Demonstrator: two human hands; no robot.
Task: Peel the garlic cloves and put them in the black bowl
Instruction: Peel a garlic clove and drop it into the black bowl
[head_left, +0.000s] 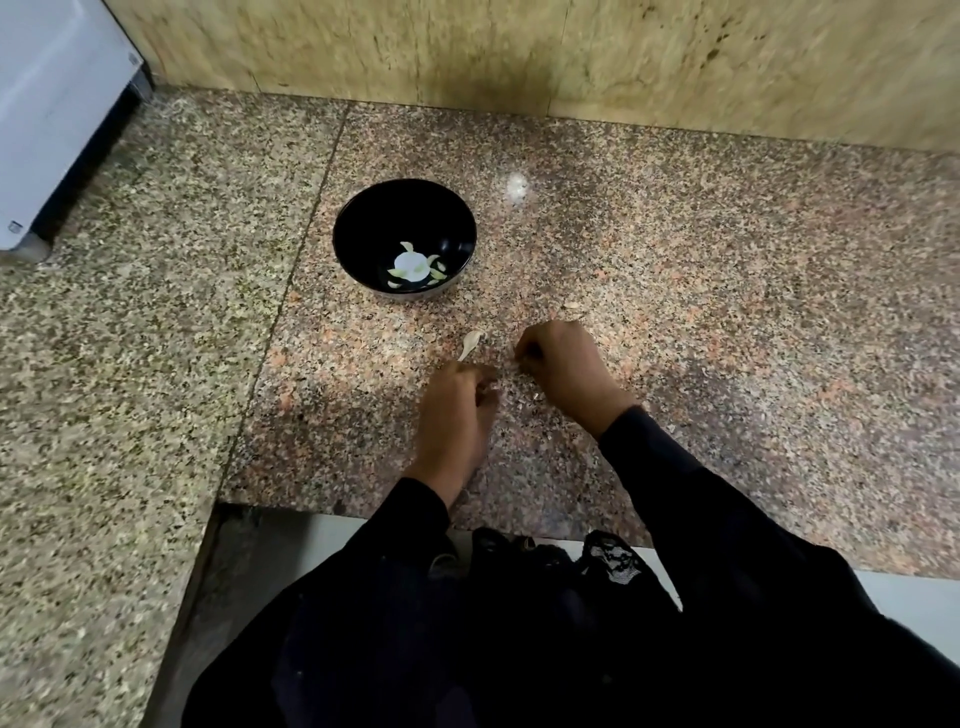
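No readable labels. Left hand curled, pinching garlic clove; right hand curled, contents unclear. Black bowl beyond on bench, open granite to the right.

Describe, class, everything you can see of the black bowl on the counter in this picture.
The black bowl is round, deep and glossy, perhaps plastic or ceramic, with a paler band showing at its foot. It stands upright on the speckled granite counter, just right of a seam between slabs and beyond both hands, neither of which touches it. Inside, at the bottom, lie several pale peeled garlic cloves around a bright white reflection. Nothing else touches it.
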